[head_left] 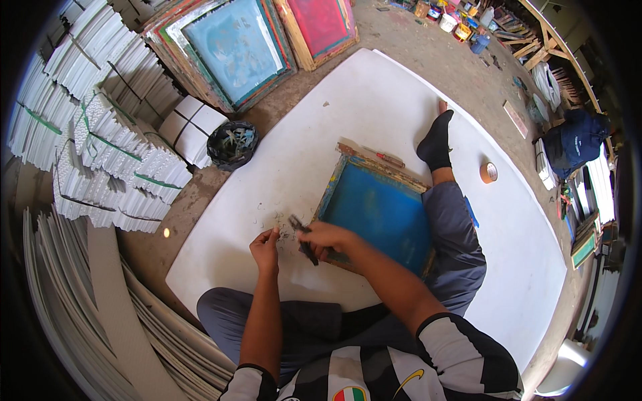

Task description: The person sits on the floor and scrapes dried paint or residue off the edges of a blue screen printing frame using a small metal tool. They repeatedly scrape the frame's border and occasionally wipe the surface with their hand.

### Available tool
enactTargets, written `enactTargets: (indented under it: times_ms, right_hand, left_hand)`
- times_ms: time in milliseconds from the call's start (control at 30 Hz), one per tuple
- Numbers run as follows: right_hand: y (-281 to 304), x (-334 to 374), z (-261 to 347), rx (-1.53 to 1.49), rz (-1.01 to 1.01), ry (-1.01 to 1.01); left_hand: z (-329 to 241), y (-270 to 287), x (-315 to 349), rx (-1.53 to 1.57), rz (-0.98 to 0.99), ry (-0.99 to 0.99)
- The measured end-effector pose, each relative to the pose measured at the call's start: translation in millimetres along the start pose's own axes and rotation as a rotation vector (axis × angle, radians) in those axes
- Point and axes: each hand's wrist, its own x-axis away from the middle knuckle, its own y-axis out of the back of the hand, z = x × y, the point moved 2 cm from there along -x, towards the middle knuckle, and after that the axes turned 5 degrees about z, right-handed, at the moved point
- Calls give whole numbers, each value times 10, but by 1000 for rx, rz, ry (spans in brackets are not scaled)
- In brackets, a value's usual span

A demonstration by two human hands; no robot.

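My right hand [326, 238] is wrapped round dark pliers [308, 250], their head pointing away to the upper left. Close to that head, the fingertips of my left hand [265, 247] are pinched together; whatever they hold is too small to make out. Small thin dark bits [284, 235] lie scattered on the white board [254, 194] around both hands. A wooden screen-printing frame with blue mesh [378, 207] rests beside my outstretched leg, partly covered by my right forearm. At its far edge lies a thin tool with a reddish handle [390, 159].
A roll of brown tape [489, 172] sits on the board to the right. Beyond the left edge stands a black bag-lined bin [232, 144] near strapped stacks of white strips [107, 134]. More framed screens [234, 50] lean at the back; paint tubs [463, 31] stand at the far right.
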Motion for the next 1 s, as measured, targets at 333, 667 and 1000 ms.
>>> enactTargets:
  times_ms: [333,667,1000]
  right_hand:
    - [1367,166,136,-455,-386,210]
    - [1518,145,237,-538,-334,182]
    - [1626,35,180,-572,-437,105]
  left_hand:
    - [-358,-164,208,-704,-147,-239]
    - [-436,-206,230,-755,-138,-188]
    - [-314,-169,179,-681,-129,-200]
